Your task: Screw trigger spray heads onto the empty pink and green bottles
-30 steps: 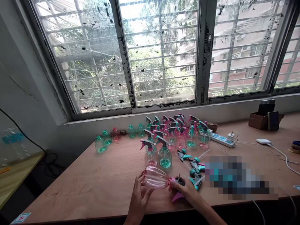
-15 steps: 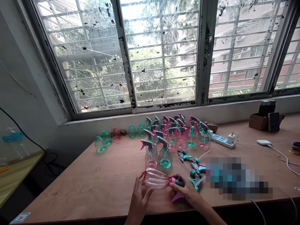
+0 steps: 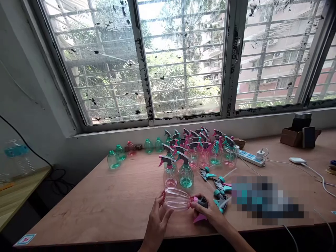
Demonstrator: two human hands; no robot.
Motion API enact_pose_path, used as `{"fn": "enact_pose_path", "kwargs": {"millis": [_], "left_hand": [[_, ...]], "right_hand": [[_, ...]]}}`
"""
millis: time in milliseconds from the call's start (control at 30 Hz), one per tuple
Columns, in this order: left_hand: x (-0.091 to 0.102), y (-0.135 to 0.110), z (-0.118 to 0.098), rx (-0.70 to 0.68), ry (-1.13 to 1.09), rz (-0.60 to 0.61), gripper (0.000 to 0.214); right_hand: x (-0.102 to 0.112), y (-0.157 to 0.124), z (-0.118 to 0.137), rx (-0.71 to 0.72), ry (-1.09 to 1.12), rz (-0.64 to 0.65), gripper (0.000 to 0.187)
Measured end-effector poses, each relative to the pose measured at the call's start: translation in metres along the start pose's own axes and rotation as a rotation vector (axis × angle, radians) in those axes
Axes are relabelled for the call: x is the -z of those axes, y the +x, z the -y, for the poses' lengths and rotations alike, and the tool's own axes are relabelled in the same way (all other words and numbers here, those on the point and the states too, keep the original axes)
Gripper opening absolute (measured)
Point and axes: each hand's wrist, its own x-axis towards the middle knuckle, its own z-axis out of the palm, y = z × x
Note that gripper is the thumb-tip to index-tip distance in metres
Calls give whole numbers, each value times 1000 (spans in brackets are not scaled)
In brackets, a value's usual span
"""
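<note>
A clear pink spray bottle [image 3: 176, 198] lies sideways in the air between my hands, low over the front of the table. My left hand [image 3: 158, 217] is wrapped round its base end. At its neck, my right hand [image 3: 206, 211] grips the black and pink spray head [image 3: 201, 202], whose pink trigger end points down. Whether the spray head is fully seated on the neck I cannot tell. Just behind stand a pink bottle [image 3: 170, 176] and a green bottle [image 3: 186, 176], both with spray heads on. Loose teal and grey spray heads [image 3: 222, 201] lie right of my right hand.
Several bottles with spray heads [image 3: 204, 154] crowd near the window wall. Green and pink bottles without heads [image 3: 113, 161] stand at the back left. Behind a blurred patch are a power strip [image 3: 250, 158] and white cables. A cardboard box [image 3: 290, 137] sits back right.
Both hands stay on the pink bottle and spray head, with only a slight shift of grip. The whole view has moved a little.
</note>
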Motion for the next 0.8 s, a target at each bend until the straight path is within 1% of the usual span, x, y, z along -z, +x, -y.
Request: {"fn": "enact_pose_path", "kwargs": {"millis": [167,367,467,567,633,800], "left_hand": [[0,2,7,-35,12,-3,42],[0,2,11,-130,69,-41,49],[0,2,8,-71,56,-19,57],[1,3,5,15,21,-7,43],[1,4,4,28,14,-16,38],[-1,5,5,30,24,-17,46]], "right_hand": [[1,1,2,5,2,23,40],[3,2,2,11,15,-6,42],[1,0,2,13,2,-8,42],[-1,-1,1,18,-22,-6,46],[-1,-1,1,24,-37,0,43],[2,1,1,41,-10,1,42]]}}
